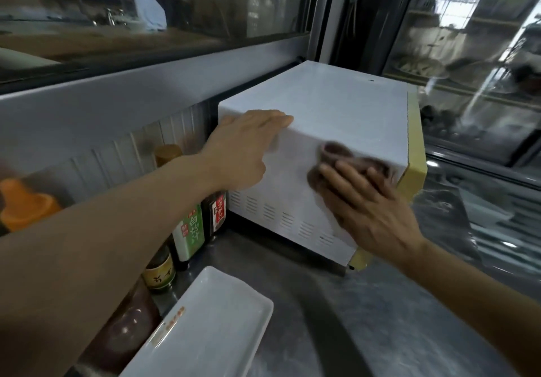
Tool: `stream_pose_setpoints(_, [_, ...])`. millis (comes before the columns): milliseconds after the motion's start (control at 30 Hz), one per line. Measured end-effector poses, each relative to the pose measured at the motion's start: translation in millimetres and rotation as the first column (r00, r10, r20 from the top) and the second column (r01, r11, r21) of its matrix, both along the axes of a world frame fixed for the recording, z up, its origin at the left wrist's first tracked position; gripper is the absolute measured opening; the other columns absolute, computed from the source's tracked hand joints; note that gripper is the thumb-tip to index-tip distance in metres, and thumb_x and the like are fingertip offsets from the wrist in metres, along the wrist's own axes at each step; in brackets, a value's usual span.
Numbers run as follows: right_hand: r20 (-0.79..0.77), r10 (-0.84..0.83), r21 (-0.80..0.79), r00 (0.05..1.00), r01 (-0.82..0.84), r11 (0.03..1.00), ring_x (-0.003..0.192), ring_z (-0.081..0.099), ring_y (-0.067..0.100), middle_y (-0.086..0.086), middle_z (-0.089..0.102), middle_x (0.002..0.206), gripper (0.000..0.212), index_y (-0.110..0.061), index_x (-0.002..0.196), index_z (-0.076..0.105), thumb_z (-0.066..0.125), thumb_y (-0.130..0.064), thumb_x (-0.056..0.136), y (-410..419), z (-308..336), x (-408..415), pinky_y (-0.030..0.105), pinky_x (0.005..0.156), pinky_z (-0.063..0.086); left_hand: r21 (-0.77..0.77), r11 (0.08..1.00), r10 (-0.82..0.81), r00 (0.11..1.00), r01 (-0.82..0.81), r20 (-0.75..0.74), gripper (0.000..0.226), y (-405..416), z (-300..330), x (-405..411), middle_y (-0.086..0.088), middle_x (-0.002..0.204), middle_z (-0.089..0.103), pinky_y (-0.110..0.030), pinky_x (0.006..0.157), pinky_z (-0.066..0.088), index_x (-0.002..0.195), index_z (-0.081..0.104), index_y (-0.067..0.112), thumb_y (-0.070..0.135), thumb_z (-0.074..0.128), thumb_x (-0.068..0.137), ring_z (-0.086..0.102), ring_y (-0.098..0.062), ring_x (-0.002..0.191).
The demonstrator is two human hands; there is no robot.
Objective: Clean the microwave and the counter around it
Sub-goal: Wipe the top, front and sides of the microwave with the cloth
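Note:
A white microwave (336, 107) with a yellow front stands on the grey counter (366, 318), its vented side wall facing me. My left hand (243, 148) rests flat over its upper left edge, fingers straight along the top. Against the side wall, my right hand (363, 201) presses a brown cloth (342, 154) with fingers spread and straight. The cloth bunches out above my fingertips, near the microwave's top edge.
Sauce bottles (187, 230) stand in a row left of the microwave against the ribbed backsplash. A white rectangular tray (210, 327) lies on the counter below them. An orange-capped container (26, 207) sits far left. Windows run behind and to the right.

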State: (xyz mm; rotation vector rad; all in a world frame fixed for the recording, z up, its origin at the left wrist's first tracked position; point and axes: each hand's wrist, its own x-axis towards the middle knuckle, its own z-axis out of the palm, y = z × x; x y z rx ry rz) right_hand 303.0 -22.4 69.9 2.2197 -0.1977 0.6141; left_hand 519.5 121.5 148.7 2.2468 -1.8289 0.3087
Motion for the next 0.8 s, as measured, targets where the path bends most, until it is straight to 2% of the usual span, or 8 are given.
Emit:
stream_pose_setpoints(167, [0.118, -0.067, 0.033, 0.991, 0.063, 0.997, 0.146, 0.000, 0.027, 0.004, 0.012, 0.158, 0.064, -0.019, 0.150, 0.020, 0.045, -0.027, 0.091, 8.5, 5.2, 46.7, 0.047, 0.117, -0.002, 0.016, 0.990, 0.140, 0.990, -0.140, -0.029, 0.082, 3.1, 4.5, 25.9, -0.004, 0.158, 0.013, -0.048, 0.117, 0.013, 0.149, 0.016, 0.019, 0.009, 0.059, 0.080, 0.011, -0.020, 0.145])
stream_pose_setpoints(267, [-0.099, -0.015, -0.049, 0.995, 0.010, 0.999, 0.145, 0.010, 0.024, 0.003, 0.018, 0.156, 0.062, -0.014, 0.148, 0.027, 0.034, -0.019, 0.087, 9.1, -28.5, 43.7, 0.042, 0.117, -0.003, 0.001, 0.991, 0.130, 0.986, -0.131, -0.103, 0.083, 3.9, -1.9, 28.5, -0.004, 0.157, 0.014, -0.038, 0.116, 0.009, 0.149, 0.018, 0.021, 0.002, 0.059, 0.079, 0.010, -0.020, 0.145])
stream_pose_setpoints(400, [-0.328, -0.027, -0.091, 0.944, -0.003, 0.996, 0.143, 0.013, 0.022, 0.004, 0.023, 0.155, 0.063, -0.017, 0.146, 0.030, 0.040, -0.020, 0.084, 10.4, -35.1, 18.2, 0.040, 0.117, -0.007, 0.030, 0.987, 0.162, 0.984, -0.160, -0.069, 0.088, 7.3, -0.8, 32.1, 0.003, 0.158, 0.010, -0.052, 0.114, 0.015, 0.149, 0.014, 0.030, 0.005, 0.059, 0.077, 0.009, -0.018, 0.145])
stream_pose_setpoints(467, [-0.253, 0.001, -0.061, 0.967, -0.017, 0.998, 0.144, 0.016, 0.023, 0.005, 0.024, 0.155, 0.062, -0.016, 0.146, 0.032, 0.045, -0.021, 0.085, 8.8, -17.6, 15.0, 0.041, 0.117, -0.003, 0.042, 0.988, 0.152, 0.986, -0.149, -0.071, 0.089, 8.1, 1.2, 33.0, 0.003, 0.158, 0.010, -0.052, 0.113, 0.020, 0.148, 0.014, 0.030, 0.006, 0.060, 0.076, 0.010, -0.018, 0.145])
stream_pose_setpoints(567, [-0.022, 0.029, 0.001, 0.999, -0.029, 1.000, 0.145, 0.013, 0.027, 0.009, 0.022, 0.156, 0.056, -0.015, 0.146, 0.032, 0.034, -0.023, 0.091, 7.4, 16.9, 39.0, 0.045, 0.118, 0.005, 0.042, 0.991, 0.132, 0.988, -0.129, -0.078, 0.089, 8.3, 2.3, 34.9, 0.003, 0.157, 0.013, -0.050, 0.112, 0.025, 0.148, 0.015, 0.029, 0.005, 0.061, 0.076, 0.014, -0.020, 0.143])
stream_pose_setpoints(633, [0.017, -0.019, 0.002, 1.000, 0.019, 1.000, 0.145, 0.006, 0.028, 0.008, 0.015, 0.158, 0.057, -0.017, 0.148, 0.025, 0.035, -0.026, 0.092, 10.2, 23.1, 59.6, 0.047, 0.118, 0.004, 0.030, 0.993, 0.116, 0.988, -0.114, -0.100, 0.089, 8.3, 2.9, 36.3, 0.001, 0.156, 0.016, -0.051, 0.112, 0.027, 0.148, 0.018, 0.028, 0.004, 0.062, 0.075, 0.017, -0.022, 0.142])
stream_pose_setpoints(733, [-0.096, -0.047, -0.012, 0.994, 0.046, 0.999, 0.146, 0.002, 0.025, 0.005, 0.011, 0.158, 0.069, -0.015, 0.150, 0.019, 0.044, -0.023, 0.086, 15.6, -2.8, 68.3, 0.042, 0.117, -0.004, 0.014, 0.995, 0.103, 0.987, -0.102, -0.126, 0.087, 8.1, 3.2, 35.4, -0.001, 0.154, 0.019, -0.048, 0.110, 0.030, 0.147, 0.021, 0.026, 0.002, 0.061, 0.074, 0.020, -0.023, 0.140])
stream_pose_setpoints(800, [-0.259, -0.044, -0.028, 0.965, 0.038, 0.999, 0.144, 0.001, 0.025, 0.005, 0.011, 0.157, 0.067, -0.014, 0.149, 0.022, 0.039, -0.020, 0.084, 20.6, -26.7, 59.2, 0.039, 0.115, -0.010, 0.026, 0.995, 0.097, 0.987, -0.094, -0.125, 0.086, 8.5, 4.2, 35.1, -0.001, 0.153, 0.020, -0.048, 0.110, 0.030, 0.147, 0.021, 0.025, 0.001, 0.060, 0.074, 0.020, -0.023, 0.139])
